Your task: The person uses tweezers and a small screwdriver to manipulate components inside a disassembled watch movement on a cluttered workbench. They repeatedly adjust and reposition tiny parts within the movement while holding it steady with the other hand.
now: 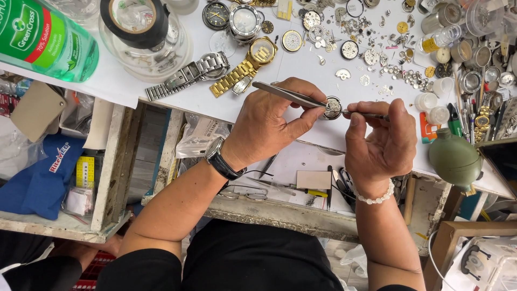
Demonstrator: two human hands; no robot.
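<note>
Head view: left hand point(269, 121) fingers pinch tweezers point(291, 95), tips on movement point(333, 107) at white bench point(177, 97) edge. Right hand point(379, 143) fingers grip thin tool point(366, 114), tip at movement's side. Movement bare, uncased; loose parts point(377, 54) scattered beyond. Work looks midway, casing undone.

The tweezers point(291, 95) in the left hand point(269, 126) are shiny grey metal, and the small round watch part point(333, 107) is bright metal too. The gold watch point(253, 60) and the silver watch point(189, 74) have glossy metal bands, while the green bottle point(46, 37) is clear, smooth plastic. The table top point(301, 64) looks like matt white paper — and the drawer edge point(280, 214) below is rough, worn wood.
</note>
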